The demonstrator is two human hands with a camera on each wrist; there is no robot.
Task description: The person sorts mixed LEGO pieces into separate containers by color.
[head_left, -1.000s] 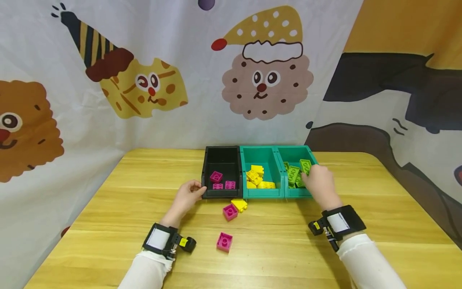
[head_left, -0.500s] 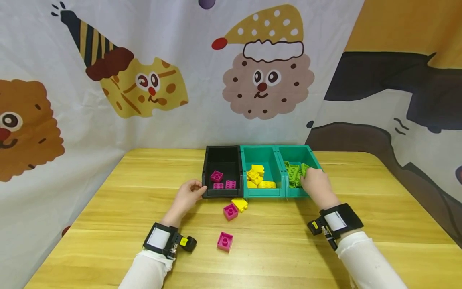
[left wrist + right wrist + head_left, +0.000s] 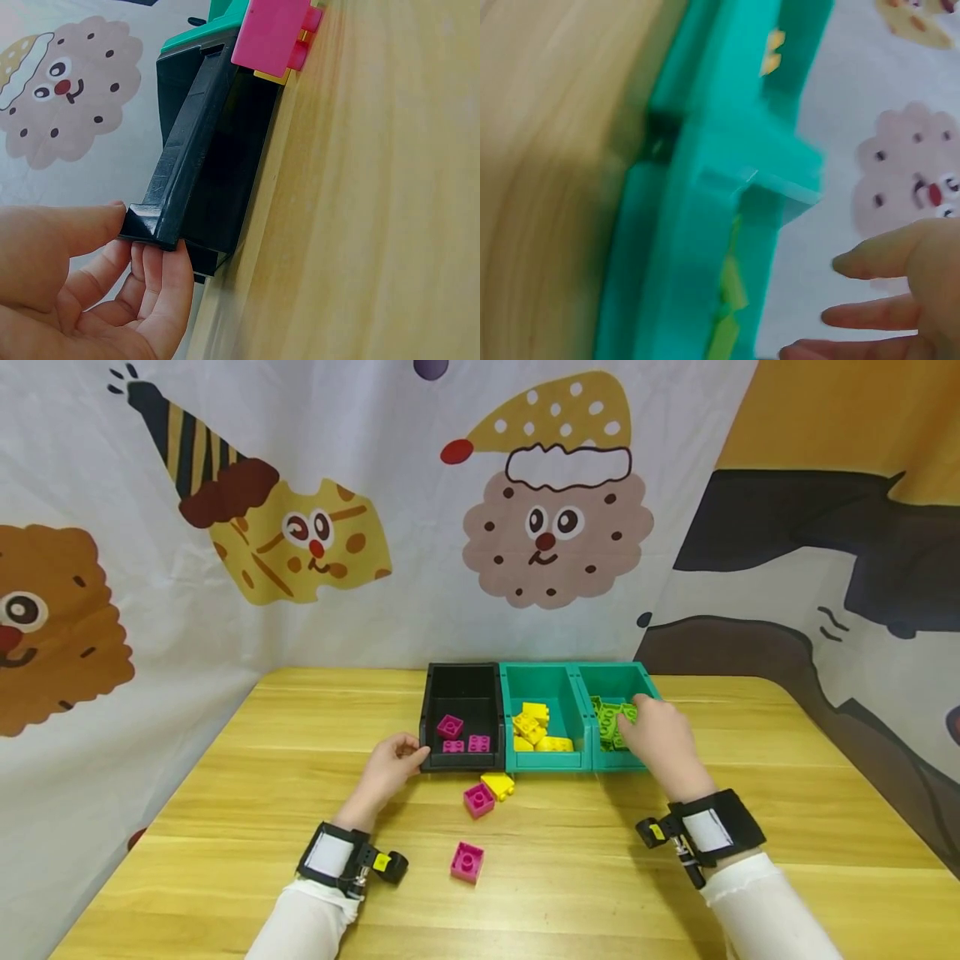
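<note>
My left hand point(image 3: 386, 770) pinches the front left corner of the black bin point(image 3: 187, 157), thumb on top of the rim and fingers beneath. Several magenta bricks point(image 3: 479, 743) lie inside that bin. On the right, my right hand point(image 3: 663, 739) hovers over the right-hand teal bin point(image 3: 611, 673), which holds several green bricks point(image 3: 609, 718). In the right wrist view its fingers point(image 3: 874, 311) are extended and apart, with nothing between them. Between these two stands another teal bin point(image 3: 543, 681) with several yellow bricks point(image 3: 528, 727).
On the wooden table point(image 3: 337, 710), a yellow brick point(image 3: 498, 786) and a magenta brick point(image 3: 478, 800) lie just before the bins. Another magenta brick point(image 3: 467, 862) lies closer to me. Behind the table hangs a printed cloth point(image 3: 427, 543).
My right hand dipped lower over the green bricks, then rose a little with its fingers parted. The green brick beside its fingertips now sits lower in the bin. My left hand stays put.
</note>
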